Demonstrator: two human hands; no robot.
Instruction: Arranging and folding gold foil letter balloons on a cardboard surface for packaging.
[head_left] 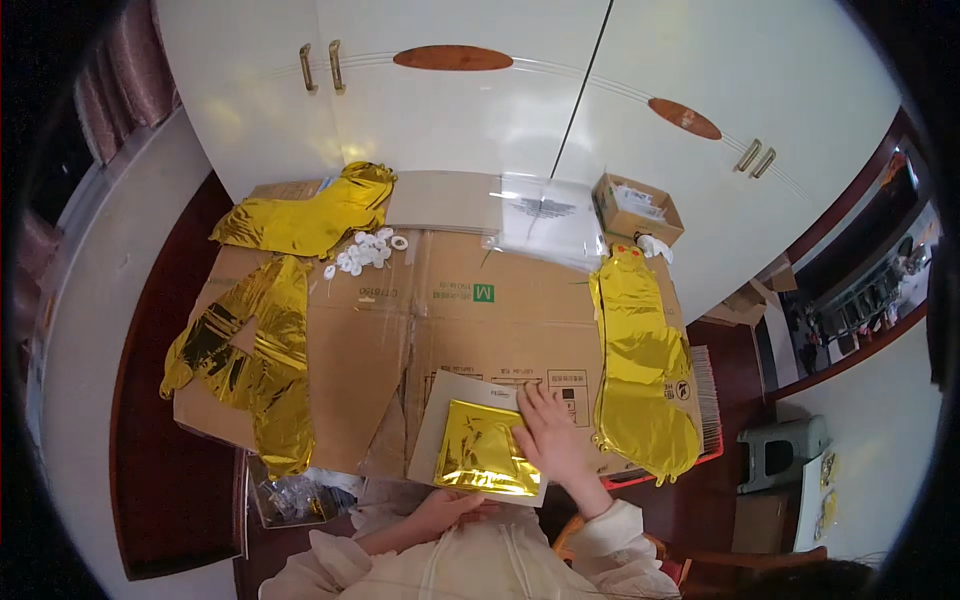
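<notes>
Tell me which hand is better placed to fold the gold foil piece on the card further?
Probably the right hand: it lies flat on the folded gold foil. The left hand sits at the foil's near edge.

The folded gold foil balloon point(487, 450) lies flat under my right hand point(549, 435), a shiny, crinkled square resting on a pale card sheet point(450, 395) at the near edge of the bench. My left hand point(450, 508) touches the sheet's near edge below it.
</notes>
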